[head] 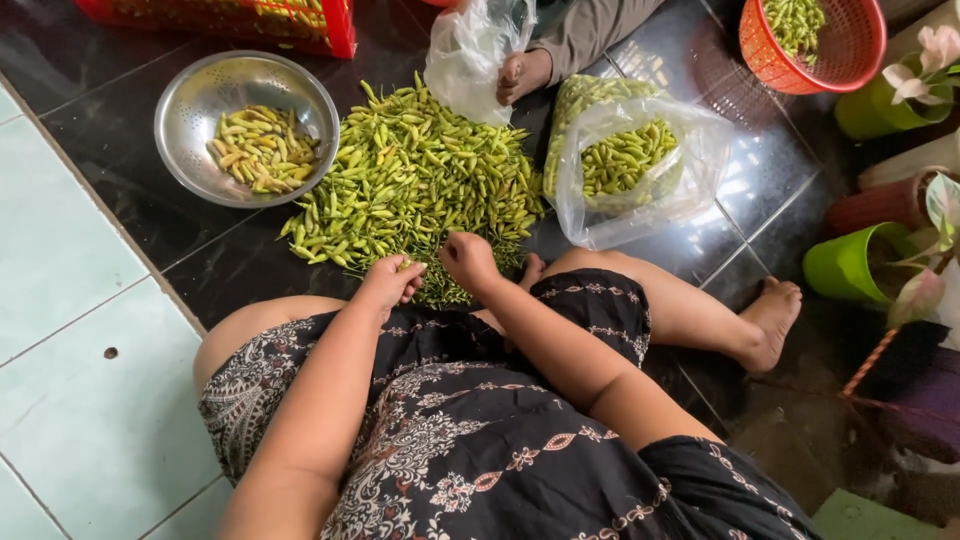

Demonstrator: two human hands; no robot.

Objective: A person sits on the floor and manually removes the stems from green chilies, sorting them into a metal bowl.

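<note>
Pinching a green chili (404, 266) in closed left hand (388, 283) fingers, right hand (466, 260) curled shut beside it at the near edge of the chili pile (420, 180) on dark floor tiles (120, 150); whether the right grips anything can't tell. Steel colander (185, 95) with paler chilies sits left, within reach; open plastic bag (690, 170) of chilies right. Orange basket (855, 50) cut off at top; another person's foot (522, 74) partly behind a second bag (468, 50).

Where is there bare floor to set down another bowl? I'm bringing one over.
The pale tiles left of the metal bowl and the person's knee lie bare, as does a dark strip between bowl and knee. It is crowded ahead: the chilli pile, the clear bag of chillies and both hands, left hand and right hand.
</note>
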